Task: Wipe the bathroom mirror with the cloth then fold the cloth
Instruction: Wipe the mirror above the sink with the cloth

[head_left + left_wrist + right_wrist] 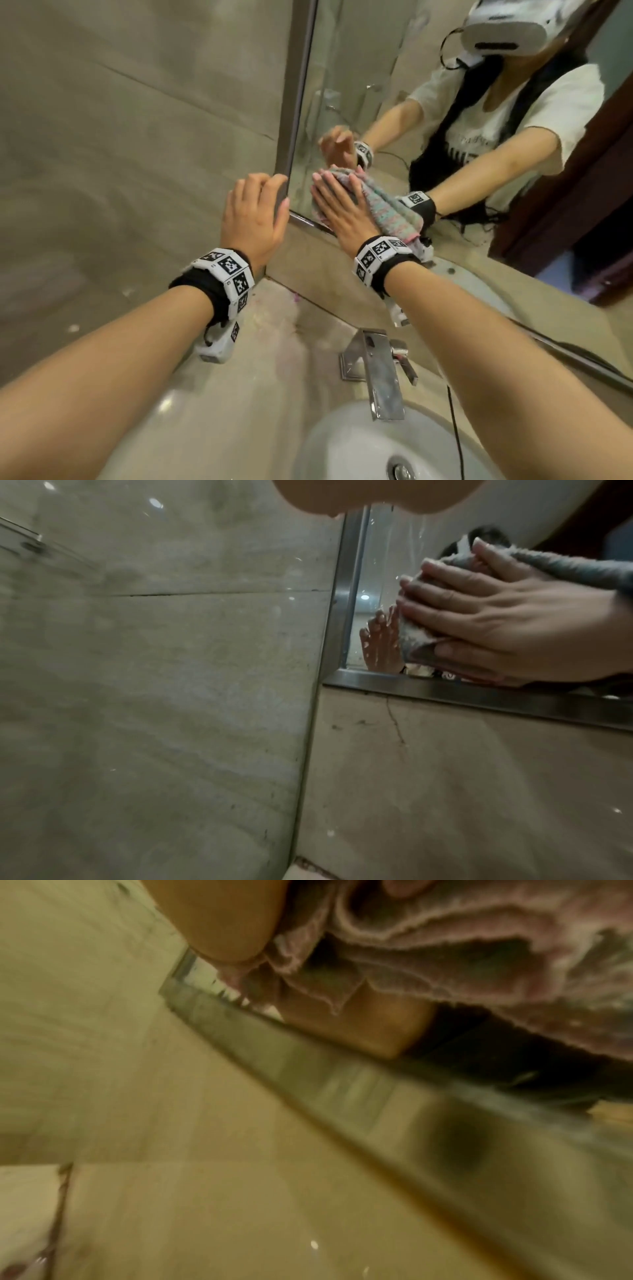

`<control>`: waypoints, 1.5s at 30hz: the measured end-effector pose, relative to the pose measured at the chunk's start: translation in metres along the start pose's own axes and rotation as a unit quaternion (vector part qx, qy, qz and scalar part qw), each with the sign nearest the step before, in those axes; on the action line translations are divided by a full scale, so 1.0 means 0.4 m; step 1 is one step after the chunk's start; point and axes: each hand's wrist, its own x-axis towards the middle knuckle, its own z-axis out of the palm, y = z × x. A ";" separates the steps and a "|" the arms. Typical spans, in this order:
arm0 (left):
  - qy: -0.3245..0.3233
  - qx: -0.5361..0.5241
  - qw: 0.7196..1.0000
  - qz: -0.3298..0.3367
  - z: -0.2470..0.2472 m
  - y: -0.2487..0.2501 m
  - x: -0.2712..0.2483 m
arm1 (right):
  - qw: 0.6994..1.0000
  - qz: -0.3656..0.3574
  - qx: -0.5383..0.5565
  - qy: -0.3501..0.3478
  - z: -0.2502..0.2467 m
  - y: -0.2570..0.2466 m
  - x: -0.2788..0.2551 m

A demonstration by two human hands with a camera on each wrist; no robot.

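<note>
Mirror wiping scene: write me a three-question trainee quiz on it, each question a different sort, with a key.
1. True or false: the right hand presses the cloth flat against the mirror.
2. Multiple choice: which part of the mirror is being wiped? A. top right corner B. lower left corner C. middle
3. Fill in: the left hand rests with straight fingers beside the mirror's ____.

Key
1. True
2. B
3. Frame
</note>
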 end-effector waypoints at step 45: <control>0.168 -0.070 0.980 0.080 -0.158 0.112 0.498 | 0.977 0.214 0.020 -0.015 -0.284 0.521 0.322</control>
